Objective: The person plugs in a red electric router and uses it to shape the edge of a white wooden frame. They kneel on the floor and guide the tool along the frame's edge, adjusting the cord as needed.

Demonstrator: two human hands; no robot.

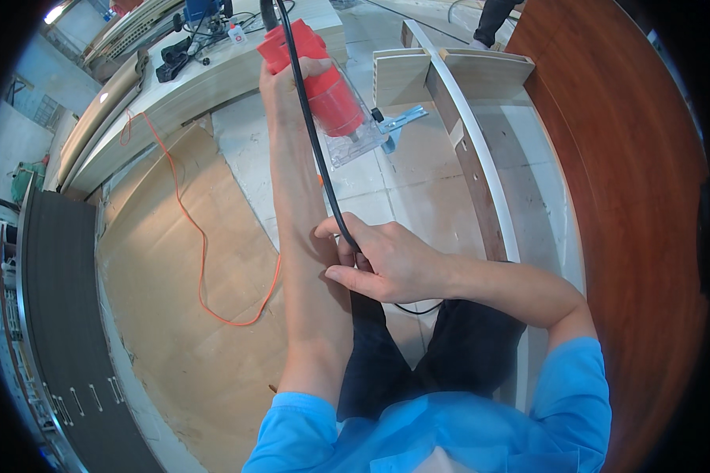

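Right, my left hand [285, 79] is wrapped around the red trim router [323, 87], arm stretched straight out ahead of me. The router's long axis tilts from upper left down to lower right, clear base [355, 142] pointing toward the white-edged wooden frame [481, 158] just to its right. The base hangs above the floor, not touching the frame as far as I can tell. The black power cord [312, 134] runs off the top of the router back along my left forearm to my right hand [386, 264], which is pinched shut on it, close to my body. So left hand is on the tool, right hand only on the cord, well behind. An orange cable [201, 252] lies on the cardboard [158, 260] to my left, apart from both.
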